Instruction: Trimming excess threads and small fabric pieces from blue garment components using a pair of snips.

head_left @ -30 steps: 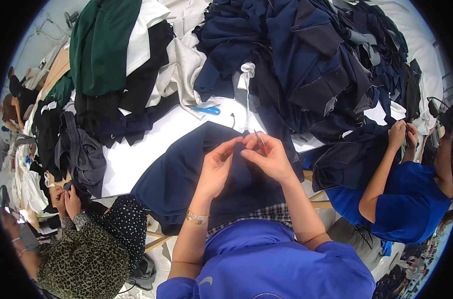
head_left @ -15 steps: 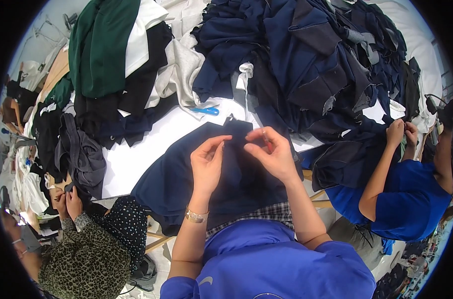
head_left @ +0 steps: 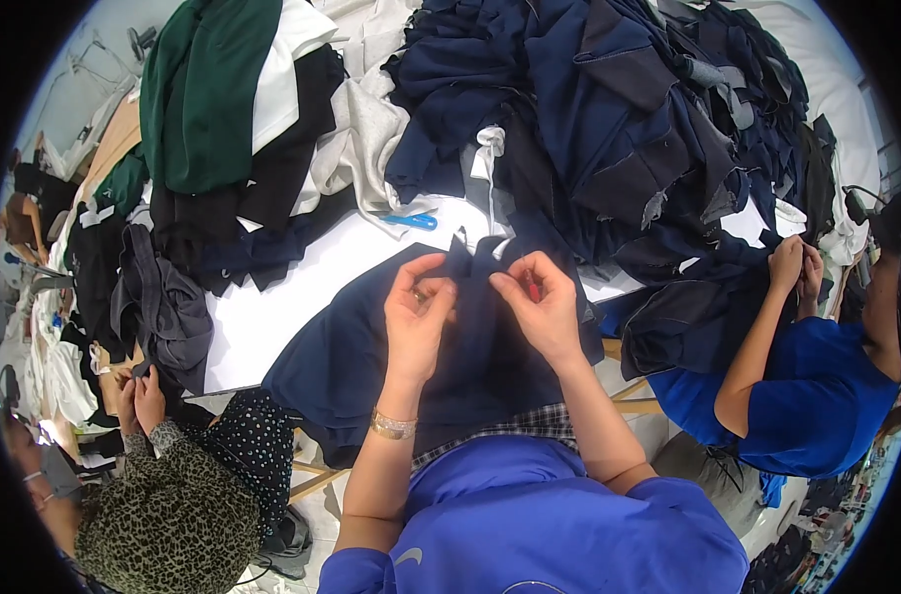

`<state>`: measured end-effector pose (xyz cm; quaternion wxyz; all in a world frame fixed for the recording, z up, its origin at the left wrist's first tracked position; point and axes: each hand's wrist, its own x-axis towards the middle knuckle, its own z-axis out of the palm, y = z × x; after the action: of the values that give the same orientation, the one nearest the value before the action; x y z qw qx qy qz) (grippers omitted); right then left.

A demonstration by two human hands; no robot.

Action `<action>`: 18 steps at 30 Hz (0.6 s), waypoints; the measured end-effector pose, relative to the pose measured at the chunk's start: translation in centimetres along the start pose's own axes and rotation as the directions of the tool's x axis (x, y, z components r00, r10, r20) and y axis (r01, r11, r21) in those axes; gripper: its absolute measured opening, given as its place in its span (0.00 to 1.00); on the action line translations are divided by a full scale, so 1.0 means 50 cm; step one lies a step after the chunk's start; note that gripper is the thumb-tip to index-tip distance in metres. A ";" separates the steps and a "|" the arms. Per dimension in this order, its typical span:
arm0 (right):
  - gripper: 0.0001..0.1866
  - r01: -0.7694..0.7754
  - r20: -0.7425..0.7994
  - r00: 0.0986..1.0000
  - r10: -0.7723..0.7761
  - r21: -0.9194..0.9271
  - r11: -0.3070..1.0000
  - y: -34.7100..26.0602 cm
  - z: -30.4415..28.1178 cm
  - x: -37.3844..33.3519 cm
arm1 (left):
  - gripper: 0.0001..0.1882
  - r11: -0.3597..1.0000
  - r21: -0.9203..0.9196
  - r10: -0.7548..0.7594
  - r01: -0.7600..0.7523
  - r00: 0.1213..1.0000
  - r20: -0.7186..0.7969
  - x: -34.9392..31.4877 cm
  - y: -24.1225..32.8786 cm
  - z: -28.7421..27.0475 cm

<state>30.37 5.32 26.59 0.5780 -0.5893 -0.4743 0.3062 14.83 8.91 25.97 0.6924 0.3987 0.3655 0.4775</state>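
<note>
White table [head_left: 302, 287] crowded by clothing heaps – both hands, left [head_left: 418, 315] and right [head_left: 543, 309], pinch the navy garment's [head_left: 371, 346] upper edge

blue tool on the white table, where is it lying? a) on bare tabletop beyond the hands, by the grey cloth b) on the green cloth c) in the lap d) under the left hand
a: the blue tool lies on the white table beyond both hands, beside the grey cloth, away from the left hand.
</note>
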 end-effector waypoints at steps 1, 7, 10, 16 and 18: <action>0.11 -0.002 -0.026 1.000 0.003 0.038 0.999 0.005 -0.002 0.002 | 0.17 1.000 -0.009 0.021 -0.022 0.999 -0.035 0.001 0.003 0.000; 0.11 -0.085 0.007 0.996 0.085 0.067 0.994 -0.004 -0.023 0.000 | 0.13 0.940 0.234 0.258 -0.247 0.966 -0.017 0.007 0.008 -0.007; 0.11 -0.052 0.004 0.999 0.052 0.028 0.998 0.001 -0.023 -0.001 | 0.11 0.899 0.324 0.323 -0.296 0.946 -0.030 0.005 0.016 0.007; 0.10 -0.044 0.029 0.999 0.038 0.252 0.967 0.002 -0.019 0.004 | 0.12 0.832 0.470 0.319 -0.294 0.947 0.027 0.006 0.024 0.013; 0.14 -0.043 0.125 0.992 0.034 0.073 0.996 -0.011 -0.028 0.005 | 0.13 0.857 0.445 0.261 -0.261 0.963 0.064 0.004 0.024 0.012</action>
<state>31.61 4.97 27.35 0.5632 -0.5560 -0.4859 0.3710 14.98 9.23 27.29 0.5106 0.5938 0.4079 0.4693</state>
